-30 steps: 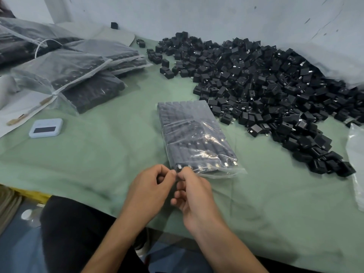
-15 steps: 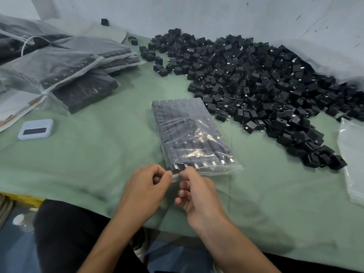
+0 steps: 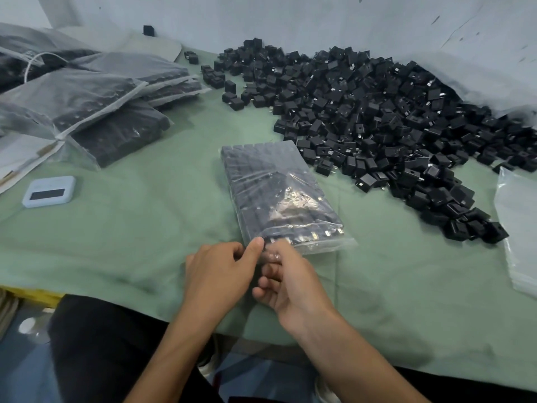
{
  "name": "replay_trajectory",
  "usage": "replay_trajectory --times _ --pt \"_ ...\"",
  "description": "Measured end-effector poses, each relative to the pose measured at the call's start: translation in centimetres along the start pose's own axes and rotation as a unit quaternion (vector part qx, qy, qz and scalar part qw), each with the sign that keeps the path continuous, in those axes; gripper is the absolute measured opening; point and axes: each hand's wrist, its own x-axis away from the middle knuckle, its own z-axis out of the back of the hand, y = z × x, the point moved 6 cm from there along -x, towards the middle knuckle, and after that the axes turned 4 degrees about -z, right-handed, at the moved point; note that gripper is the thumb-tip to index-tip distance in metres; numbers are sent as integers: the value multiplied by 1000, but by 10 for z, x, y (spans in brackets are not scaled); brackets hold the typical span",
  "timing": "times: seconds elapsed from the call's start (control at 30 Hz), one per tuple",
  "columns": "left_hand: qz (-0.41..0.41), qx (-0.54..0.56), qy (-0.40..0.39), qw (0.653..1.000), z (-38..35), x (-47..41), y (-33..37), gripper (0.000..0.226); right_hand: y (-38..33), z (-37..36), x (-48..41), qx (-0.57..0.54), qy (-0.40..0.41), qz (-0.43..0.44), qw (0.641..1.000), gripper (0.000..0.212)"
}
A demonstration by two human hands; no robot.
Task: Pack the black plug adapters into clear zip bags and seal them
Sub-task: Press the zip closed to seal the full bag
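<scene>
A clear zip bag point(image 3: 276, 196) packed with rows of black plug adapters lies flat on the green cloth in front of me. Its open end faces me. My left hand point(image 3: 220, 271) pinches the bag's near left corner between thumb and fingers. Right beside it, my right hand point(image 3: 287, 280) pinches the same near edge, the two hands almost touching. A large loose pile of black plug adapters point(image 3: 377, 117) spreads across the back and right of the table.
Several filled bags point(image 3: 96, 112) are stacked at the back left. A small pale blue device point(image 3: 49, 191) lies at the left. Empty clear bags point(image 3: 520, 228) sit at the right edge. The table's near edge point(image 3: 116, 298) runs just below my hands.
Both hands have stayed pinching the bag's near left corner, with only small finger shifts. The camera view has drifted slightly.
</scene>
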Motion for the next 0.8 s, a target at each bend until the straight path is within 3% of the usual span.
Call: replay_trajectory --times 0.13,0.23,0.37,0.47,0.6,0.8 --pt "16 105 5 994 -2 -2 -8 51 -5 0 -3 -15 2 -42 999 40" --pt "10 229 7 973 -2 -3 -14 50 -9 0 -4 -7 -16 -24 1000 33" --pt "26 225 -28 974 -6 2 -21 53 -6 1 -6 -4 -42 -12 999 25" --pt "77 324 -77 940 -18 8 -21 47 -5 3 -6 -2 -58 2 998 28" --pt "106 402 -49 908 -19 14 -15 35 -2 6 -4 8 -69 23 997 41" --pt "107 410 -50 904 -16 15 -12 30 0 6 -3 -9 -55 15 998 23"
